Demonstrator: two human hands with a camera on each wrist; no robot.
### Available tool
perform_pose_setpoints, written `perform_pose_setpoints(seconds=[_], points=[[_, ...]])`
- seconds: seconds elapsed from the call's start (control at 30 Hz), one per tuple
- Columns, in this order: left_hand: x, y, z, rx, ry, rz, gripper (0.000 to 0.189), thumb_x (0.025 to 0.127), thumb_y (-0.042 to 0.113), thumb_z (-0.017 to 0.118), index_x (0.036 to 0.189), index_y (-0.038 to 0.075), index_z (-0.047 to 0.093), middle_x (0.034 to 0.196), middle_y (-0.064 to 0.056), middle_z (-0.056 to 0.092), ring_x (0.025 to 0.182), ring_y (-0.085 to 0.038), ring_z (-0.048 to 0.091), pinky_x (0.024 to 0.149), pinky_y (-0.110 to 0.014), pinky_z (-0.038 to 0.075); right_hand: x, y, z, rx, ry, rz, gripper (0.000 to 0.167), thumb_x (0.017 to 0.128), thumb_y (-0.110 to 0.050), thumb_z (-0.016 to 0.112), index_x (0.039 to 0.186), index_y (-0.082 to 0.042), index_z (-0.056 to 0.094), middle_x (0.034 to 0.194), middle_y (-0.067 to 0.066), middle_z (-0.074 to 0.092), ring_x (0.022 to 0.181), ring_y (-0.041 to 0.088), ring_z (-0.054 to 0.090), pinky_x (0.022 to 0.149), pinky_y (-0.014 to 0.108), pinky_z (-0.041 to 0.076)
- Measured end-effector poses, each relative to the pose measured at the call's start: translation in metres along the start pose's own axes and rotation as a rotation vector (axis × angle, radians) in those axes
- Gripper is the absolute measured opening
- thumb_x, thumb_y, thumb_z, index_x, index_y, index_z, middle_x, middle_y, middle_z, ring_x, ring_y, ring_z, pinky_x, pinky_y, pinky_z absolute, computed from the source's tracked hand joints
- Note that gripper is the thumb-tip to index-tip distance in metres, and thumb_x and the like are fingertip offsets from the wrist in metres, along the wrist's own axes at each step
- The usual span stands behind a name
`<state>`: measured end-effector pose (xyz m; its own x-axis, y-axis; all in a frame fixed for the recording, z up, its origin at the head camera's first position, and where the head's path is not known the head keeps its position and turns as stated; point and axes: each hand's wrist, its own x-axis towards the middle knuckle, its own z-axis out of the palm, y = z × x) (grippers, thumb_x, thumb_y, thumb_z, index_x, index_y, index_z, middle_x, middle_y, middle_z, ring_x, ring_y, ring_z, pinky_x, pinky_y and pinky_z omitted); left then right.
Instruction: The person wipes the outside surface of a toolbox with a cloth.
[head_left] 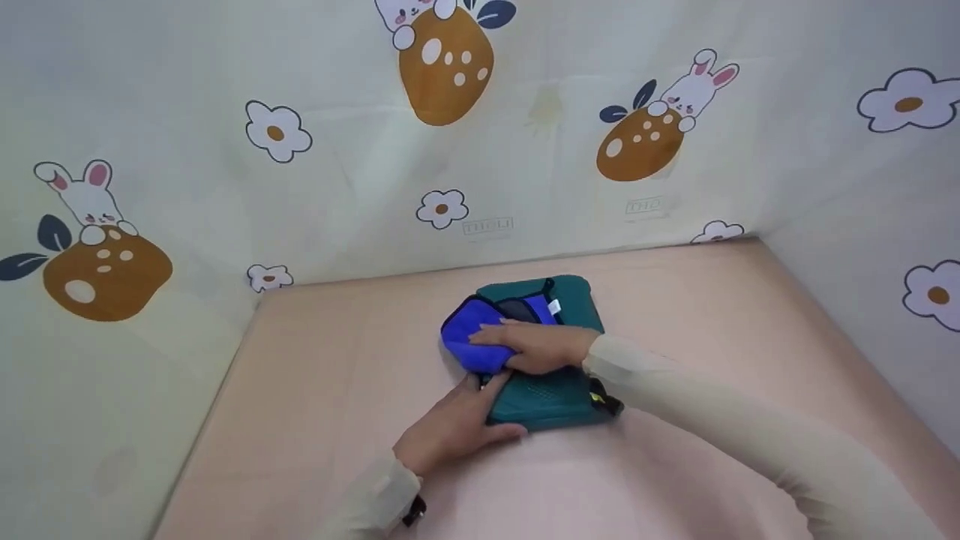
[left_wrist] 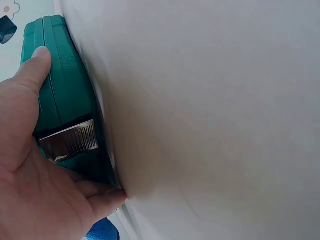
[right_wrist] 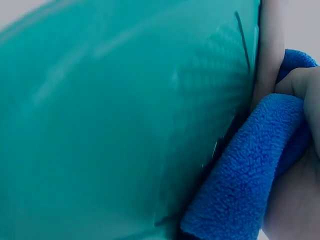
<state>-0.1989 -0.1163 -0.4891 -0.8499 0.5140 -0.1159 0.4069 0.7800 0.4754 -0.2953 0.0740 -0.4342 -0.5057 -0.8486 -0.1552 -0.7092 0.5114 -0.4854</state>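
Note:
A teal hard-looking case (head_left: 544, 397) lies on the table, with a metal latch (left_wrist: 70, 141) on its side in the left wrist view. My left hand (head_left: 457, 420) grips the case's left end, thumb along the near side and fingers bent around the latch end. Over the case lies a blue fluffy cloth (head_left: 466, 330) with black edging and a small white tag. My right hand (head_left: 536, 346) holds this cloth against the case; in the right wrist view a fold of it passes between thumb and fingers. The hand hides part of the cloth.
A black piece with a yellow mark (head_left: 609, 401) sticks out at the case's right near corner. The pale pink tabletop (head_left: 330, 360) meets fabric walls (head_left: 345, 195) printed with rabbits and flowers at the back and both sides.

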Motion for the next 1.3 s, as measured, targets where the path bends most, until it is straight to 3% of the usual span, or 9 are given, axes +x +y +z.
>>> perform_pose_setpoints(seconds=[0.2, 0.53, 0.77, 1.03, 1.3], points=[[0.0, 0.002, 0.001, -0.024, 0.008, -0.021, 0.101, 0.089, 0.072, 0.059, 0.165, 0.028, 0.01, 0.167, -0.019, -0.002, 0.147, -0.035, 0.026, 0.113, -0.049, 0.031, 0.0, 0.008, -0.005, -0.017, 0.023, -0.008, 0.06, 0.102, 0.001, 0.053, 0.159, -0.013, 0.037, 0.163, 0.002, 0.032, 0.152, 0.019, 0.014, 0.12, 0.039, 0.009], [-0.001, 0.001, 0.003, -0.069, 0.001, -0.059, 0.105, 0.087, 0.074, 0.058, 0.165, 0.031, 0.001, 0.167, -0.018, -0.01, 0.148, -0.036, 0.024, 0.114, -0.051, 0.03, 0.001, 0.019, -0.011, -0.023, 0.06, -0.006, 0.063, 0.102, 0.002, 0.05, 0.161, -0.012, 0.031, 0.166, 0.004, 0.025, 0.153, 0.022, 0.01, 0.12, 0.043, 0.01], [0.0, -0.001, 0.003, -0.078, 0.035, -0.024, 0.112, 0.089, 0.071, 0.06, 0.164, 0.018, -0.004, 0.166, -0.022, -0.002, 0.148, -0.035, 0.024, 0.115, -0.048, 0.029, 0.0, 0.034, -0.018, 0.007, 0.092, 0.074, 0.064, 0.105, -0.004, 0.048, 0.163, -0.017, 0.025, 0.167, 0.0, 0.019, 0.153, 0.022, 0.008, 0.119, 0.049, 0.011], [-0.001, 0.0, 0.004, -0.064, 0.019, -0.09, 0.12, 0.087, 0.075, 0.057, 0.162, 0.008, -0.009, 0.166, -0.022, 0.002, 0.149, -0.035, 0.022, 0.115, -0.049, 0.027, -0.005, 0.05, -0.025, 0.006, 0.13, 0.152, 0.066, 0.105, -0.006, 0.049, 0.164, -0.016, 0.021, 0.168, 0.001, 0.017, 0.153, 0.022, 0.007, 0.119, 0.05, 0.011], [0.0, 0.002, 0.002, -0.073, 0.004, -0.139, 0.123, 0.082, 0.079, 0.058, 0.163, 0.009, -0.002, 0.168, -0.017, 0.002, 0.148, -0.032, 0.026, 0.114, -0.047, 0.029, -0.009, 0.054, -0.028, 0.006, 0.115, 0.183, 0.066, 0.105, -0.007, 0.05, 0.164, -0.018, 0.021, 0.168, 0.0, 0.017, 0.153, 0.023, 0.007, 0.119, 0.052, 0.011]])
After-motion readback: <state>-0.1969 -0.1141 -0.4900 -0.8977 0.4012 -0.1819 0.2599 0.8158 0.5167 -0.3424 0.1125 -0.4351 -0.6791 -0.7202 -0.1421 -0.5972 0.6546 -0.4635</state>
